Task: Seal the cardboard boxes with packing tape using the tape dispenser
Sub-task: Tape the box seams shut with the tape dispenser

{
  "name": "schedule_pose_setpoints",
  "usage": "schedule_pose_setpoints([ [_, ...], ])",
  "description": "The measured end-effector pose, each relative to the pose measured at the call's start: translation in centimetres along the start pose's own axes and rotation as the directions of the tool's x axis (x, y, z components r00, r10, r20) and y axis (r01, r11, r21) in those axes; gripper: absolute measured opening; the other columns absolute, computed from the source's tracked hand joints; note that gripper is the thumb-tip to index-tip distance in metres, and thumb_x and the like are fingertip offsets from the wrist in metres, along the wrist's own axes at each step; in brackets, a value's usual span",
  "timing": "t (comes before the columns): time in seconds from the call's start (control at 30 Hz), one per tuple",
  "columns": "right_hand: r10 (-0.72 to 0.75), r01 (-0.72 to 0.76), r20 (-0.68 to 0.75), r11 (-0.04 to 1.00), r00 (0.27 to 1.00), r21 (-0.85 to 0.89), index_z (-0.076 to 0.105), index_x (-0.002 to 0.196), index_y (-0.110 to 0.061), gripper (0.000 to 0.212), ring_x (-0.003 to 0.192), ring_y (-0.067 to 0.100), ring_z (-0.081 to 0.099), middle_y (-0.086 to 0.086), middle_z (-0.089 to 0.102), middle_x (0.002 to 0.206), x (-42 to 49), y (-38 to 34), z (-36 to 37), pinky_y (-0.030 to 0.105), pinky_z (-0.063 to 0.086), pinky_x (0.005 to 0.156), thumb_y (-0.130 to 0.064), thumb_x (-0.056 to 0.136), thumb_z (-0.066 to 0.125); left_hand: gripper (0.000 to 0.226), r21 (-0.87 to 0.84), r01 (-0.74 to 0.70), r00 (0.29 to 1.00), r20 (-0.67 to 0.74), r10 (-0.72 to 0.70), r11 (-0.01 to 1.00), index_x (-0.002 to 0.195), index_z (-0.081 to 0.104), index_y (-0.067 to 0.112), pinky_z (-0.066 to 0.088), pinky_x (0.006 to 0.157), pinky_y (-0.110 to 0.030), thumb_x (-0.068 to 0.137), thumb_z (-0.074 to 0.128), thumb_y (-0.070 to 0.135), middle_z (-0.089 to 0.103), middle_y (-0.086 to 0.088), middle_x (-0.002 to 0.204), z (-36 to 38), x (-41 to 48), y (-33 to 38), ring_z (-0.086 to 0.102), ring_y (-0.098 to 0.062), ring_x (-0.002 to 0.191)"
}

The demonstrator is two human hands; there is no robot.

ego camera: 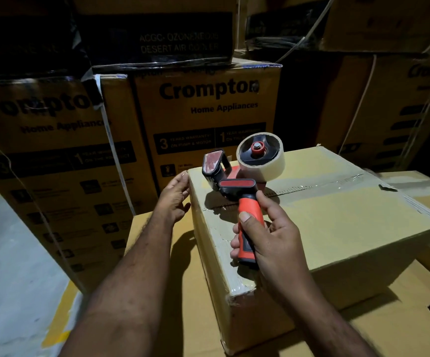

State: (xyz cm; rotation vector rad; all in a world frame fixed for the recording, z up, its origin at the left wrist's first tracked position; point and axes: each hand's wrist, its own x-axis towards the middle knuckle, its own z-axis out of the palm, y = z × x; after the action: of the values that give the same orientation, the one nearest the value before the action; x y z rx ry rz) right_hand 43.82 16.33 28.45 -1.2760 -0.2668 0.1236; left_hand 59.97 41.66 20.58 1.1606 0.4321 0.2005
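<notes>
In the head view, the right hand (268,243) is gripping the orange handle (250,211) of the tape dispenser (234,185), its fingers (235,244) wrapping round the grip and the thumb lying along its near side. The dispenser is sitting over the far-left part of the cardboard box (350,228), head pointing far and left, and is casting a shadow on the lid; whether it is touching the lid is not clear. A roll of clear packing tape (265,163) is sitting on the dispenser's hub, to the right of the head.

The left hand (175,195) is resting against the box's far-left corner, its fingers (183,180) lying nearly straight and holding nothing. A strip of clear tape (324,188) is running along the box's top seam towards the right.

The box is lying on more brown cardboard (167,279). Behind it, printed Crompton cartons (208,112) are standing in stacks. A grey floor (7,253) is showing at the left.
</notes>
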Motion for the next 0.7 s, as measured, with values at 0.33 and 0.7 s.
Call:
schedule_pose_setpoints([
  [0.33, -0.035, 0.035, 0.003, 0.998, 0.999, -0.061, 0.041, 0.147, -0.035, 0.059, 0.068, 0.025, 0.065, 0.016, 0.063, 0.087, -0.2, 0.3, 0.5, 0.037, 0.058, 0.062, -0.015, 0.096, 0.061, 0.017, 0.094, -0.225, 0.941, -0.235, 0.242, 0.970, 0.108, 0.077, 0.013, 0.049, 0.101, -0.044, 0.093, 0.072, 0.021, 0.076, -0.004, 0.107, 0.5, 0.0, 0.0, 0.067, -0.023, 0.112],
  [0.7, -0.072, 0.074, 0.020, 0.991, 0.997, -0.115, 0.039, 0.148, -0.034, 0.059, 0.068, 0.023, 0.065, 0.015, 0.063, 0.096, 0.1, 0.5, 1.1, 0.037, 0.059, 0.063, -0.016, 0.097, 0.061, 0.029, 0.553, -0.324, 0.855, -0.176, 0.488, 0.767, 0.109, 0.078, 0.021, 0.058, 0.077, -0.032, 0.094, 0.056, 0.034, 0.077, 0.005, 0.102, 0.7, -1.9, 0.5, 0.069, -0.014, 0.094],
])
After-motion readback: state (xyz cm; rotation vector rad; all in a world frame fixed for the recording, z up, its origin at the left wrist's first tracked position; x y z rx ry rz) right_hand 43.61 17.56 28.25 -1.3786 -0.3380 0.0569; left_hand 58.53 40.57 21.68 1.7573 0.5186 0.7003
